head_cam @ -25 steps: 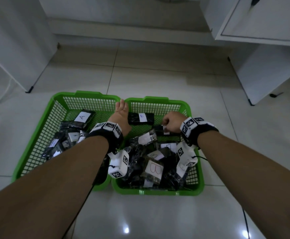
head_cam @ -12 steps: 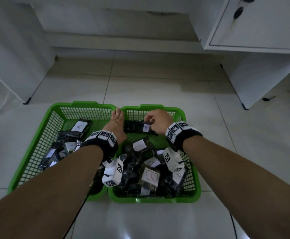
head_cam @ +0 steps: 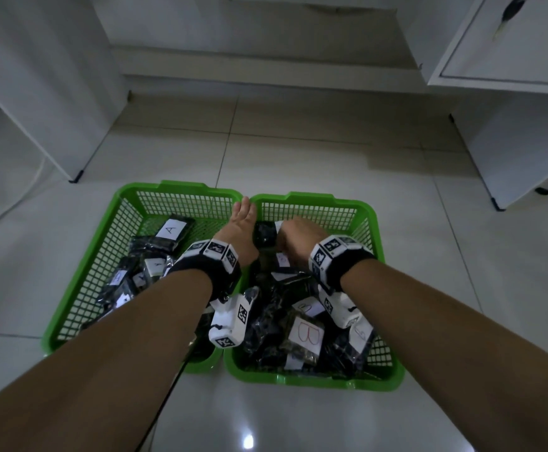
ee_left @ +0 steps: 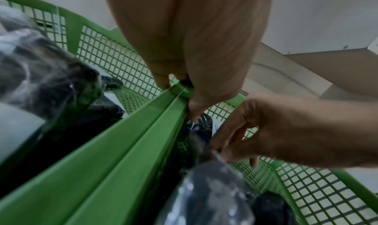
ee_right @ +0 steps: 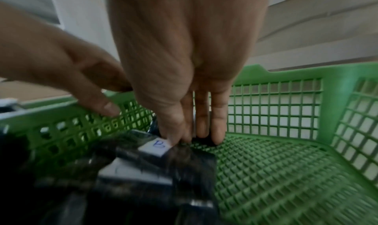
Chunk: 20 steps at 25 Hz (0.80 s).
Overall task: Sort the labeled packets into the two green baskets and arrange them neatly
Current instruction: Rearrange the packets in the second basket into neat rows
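Two green baskets stand side by side on the tiled floor, rims touching. Left basket [head_cam: 126,220]: dark packets with white labels, the far one marked A [head_cam: 170,230]. Right basket [head_cam: 368,223]: a heap of packets toward its near end, one marked B [head_cam: 306,334]. Left hand [head_cam: 240,225]: rests on the adjoining rims at the far end, fingers [ee_left: 163,76] curled over the edge. Right hand [head_cam: 293,234]: thumb and fingers [ee_right: 218,131] pinch a B-labeled packet [ee_right: 163,149] low at the far left of the right basket.
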Motion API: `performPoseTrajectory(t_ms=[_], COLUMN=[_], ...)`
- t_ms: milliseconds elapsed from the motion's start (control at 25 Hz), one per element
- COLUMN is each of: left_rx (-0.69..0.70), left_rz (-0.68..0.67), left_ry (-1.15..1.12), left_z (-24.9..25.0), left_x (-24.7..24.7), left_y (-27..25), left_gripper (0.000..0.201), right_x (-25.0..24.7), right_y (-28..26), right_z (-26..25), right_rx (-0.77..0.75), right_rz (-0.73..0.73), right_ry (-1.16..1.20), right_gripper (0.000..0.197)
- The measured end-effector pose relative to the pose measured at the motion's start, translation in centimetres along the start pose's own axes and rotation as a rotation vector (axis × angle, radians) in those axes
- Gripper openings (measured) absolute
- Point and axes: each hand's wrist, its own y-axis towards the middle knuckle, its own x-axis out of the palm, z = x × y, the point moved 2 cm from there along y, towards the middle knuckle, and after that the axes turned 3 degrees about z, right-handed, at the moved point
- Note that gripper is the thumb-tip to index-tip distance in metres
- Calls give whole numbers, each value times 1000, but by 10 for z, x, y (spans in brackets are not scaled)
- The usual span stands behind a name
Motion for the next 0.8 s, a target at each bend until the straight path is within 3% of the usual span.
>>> performPoseTrajectory(t_ms=[80, 200, 240, 320, 400, 520, 680, 800], left_rx=[33, 202, 238, 260, 257, 237, 228, 216], left_rz=[85, 324, 303, 103, -39, -54, -51, -116], left_ry=[82, 195, 162, 192, 288, 329, 279, 244], left_z=[4, 24, 31, 44, 50, 49, 45, 43], left_x=[-6, -14, -14, -5, 7, 20, 24, 23], left_y=[-4, -9, -8, -4, -1, 3, 9, 16], left_gripper=[89, 45, 35, 25, 24, 29, 47, 42], right_x=[1, -11, -14, -11, 2, 16, -1, -15], right_y=[-6, -9, -8, -11, -14, -16, -26, -35], right_z=[-6, 7, 14, 24, 26, 35, 46, 59], right_rx=[-14, 52, 91, 162, 197, 282, 429, 553], right_rz=[99, 56, -40, -246, -308, -323, -365, -422], right_ry=[-104, -53, 11, 72, 99, 277, 561, 769], right_gripper=[9, 17, 23, 28, 29, 42, 19, 17])
